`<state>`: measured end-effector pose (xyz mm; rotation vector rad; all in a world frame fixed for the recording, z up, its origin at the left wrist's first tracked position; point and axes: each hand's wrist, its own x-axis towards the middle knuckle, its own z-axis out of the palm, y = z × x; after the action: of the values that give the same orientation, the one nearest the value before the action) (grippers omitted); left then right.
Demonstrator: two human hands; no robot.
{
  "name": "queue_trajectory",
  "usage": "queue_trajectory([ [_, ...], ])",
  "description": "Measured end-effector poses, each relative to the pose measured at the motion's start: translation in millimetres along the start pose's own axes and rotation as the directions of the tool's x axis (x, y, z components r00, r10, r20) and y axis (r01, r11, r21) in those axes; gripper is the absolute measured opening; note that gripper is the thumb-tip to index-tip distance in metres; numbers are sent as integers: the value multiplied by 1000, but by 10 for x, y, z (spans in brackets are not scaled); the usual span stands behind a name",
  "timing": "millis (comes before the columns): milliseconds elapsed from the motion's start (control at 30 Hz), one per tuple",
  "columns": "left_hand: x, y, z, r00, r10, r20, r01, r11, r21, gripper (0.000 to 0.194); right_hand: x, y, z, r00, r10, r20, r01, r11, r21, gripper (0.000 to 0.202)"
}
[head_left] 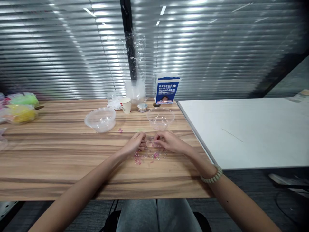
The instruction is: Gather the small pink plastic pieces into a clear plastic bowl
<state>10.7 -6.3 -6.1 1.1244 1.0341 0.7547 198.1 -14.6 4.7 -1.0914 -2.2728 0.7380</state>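
The left hand (136, 141) and the right hand (167, 141) are resting close together on the wooden table (60, 154), both with fingers curled inward and their fingertips pinching at a small clear plastic bag (151, 149) that is lying flat between them; how firmly either hand is gripping it cannot be told. Small pink pieces (138, 159) are showing through and beside the bag, just in front of the left hand, and one more pink bit (120, 130) is lying alone farther out on the wood. A beaded bracelet (212, 176) is sitting on the right wrist. Just beyond the right hand, a clear round bowl (160, 117) is standing upright, and a second clear bowl (100, 119) is standing off to the left, well apart from the hands. Behind them, near the far edge, a paper cup (126, 105), a small shiny round tin (142, 107), a stack of clear containers in a tall plastic sleeve (135, 87) and a blue printed card (166, 90) are lining up. Bags of green and yellow material (21, 108) are lying at the far left edge. A white table (246, 129) is butting against the wooden one on the right. Closed horizontal blinds (217, 48) are filling the wall behind, catching reflections of ceiling lights, and grey floor is showing below the table edge.
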Motion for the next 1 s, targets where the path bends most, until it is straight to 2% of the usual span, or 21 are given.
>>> queue_trajectory([
  [67,-4,19,15,995,-36,89,43,995,-86,23,9,-10,4,998,8,-59,-8,1000,-6,11],
  [133,-17,47,35,991,-47,128,65,989,-135,23,16,-16,10,993,-5,-120,2,1000,-25,10],
  [367,-51,109,49,993,-46,110,68,978,-198,14,19,18,29,983,-20,-181,18,1000,-14,9],
  [600,28,17,-33,986,-46,159,79,974,-212,18,20,27,25,966,-50,-254,54,999,7,8],
  [1000,-4,63,-7,986,-74,149,109,965,-239,18,19,-7,23,943,-68,-326,83,996,34,6],
])
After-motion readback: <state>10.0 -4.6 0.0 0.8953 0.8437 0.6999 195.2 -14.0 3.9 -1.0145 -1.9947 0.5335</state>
